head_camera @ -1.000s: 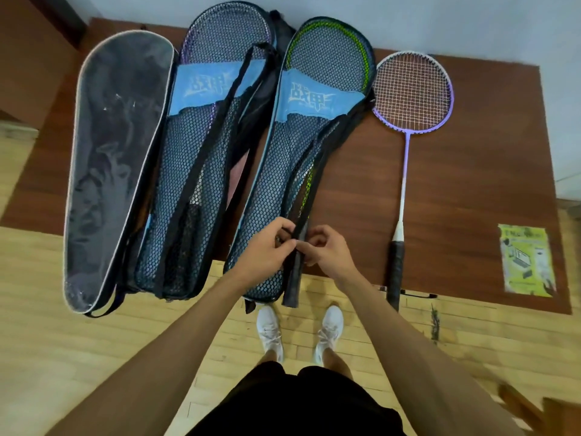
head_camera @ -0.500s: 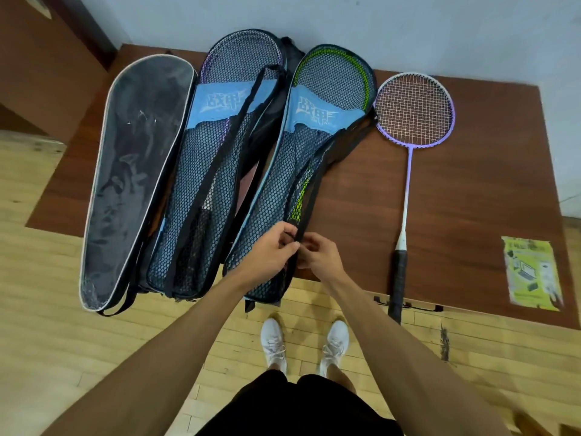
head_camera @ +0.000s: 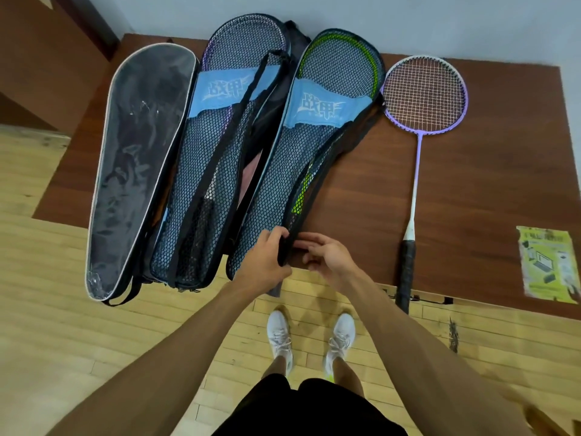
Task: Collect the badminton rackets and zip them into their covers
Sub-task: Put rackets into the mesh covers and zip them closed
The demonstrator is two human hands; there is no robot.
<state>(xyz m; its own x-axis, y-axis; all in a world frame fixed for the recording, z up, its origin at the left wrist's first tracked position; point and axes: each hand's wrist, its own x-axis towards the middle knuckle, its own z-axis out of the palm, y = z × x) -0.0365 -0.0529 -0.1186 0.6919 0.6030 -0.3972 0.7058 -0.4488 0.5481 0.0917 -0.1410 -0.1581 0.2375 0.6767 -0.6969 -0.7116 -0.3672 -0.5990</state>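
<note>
Two black mesh racket covers with blue labels lie side by side on the brown table [head_camera: 503, 171]. The right cover [head_camera: 276, 196] holds a green racket [head_camera: 371, 58]; its zip edge gapes along the right side. My left hand [head_camera: 267, 262] grips that black zip edge at the cover's near end. My right hand [head_camera: 327, 256] sits just right of it, fingers curled at the zip; whether they pinch the zip is hidden. The left cover [head_camera: 207, 171] holds a purple-framed racket. A loose purple racket [head_camera: 421, 99] lies uncovered to the right.
A dark plastic-faced cover [head_camera: 141, 152] lies at the far left, overhanging the table's near edge. A yellow-green leaflet [head_camera: 547, 262] lies at the table's right end. Wooden floor and my white shoes [head_camera: 311, 338] are below the edge. A wall runs behind the table.
The black racket handle that stuck out of the right cover's near end has gone inside. My hands stay at the zip's near end. The camera has tilted slightly.
</note>
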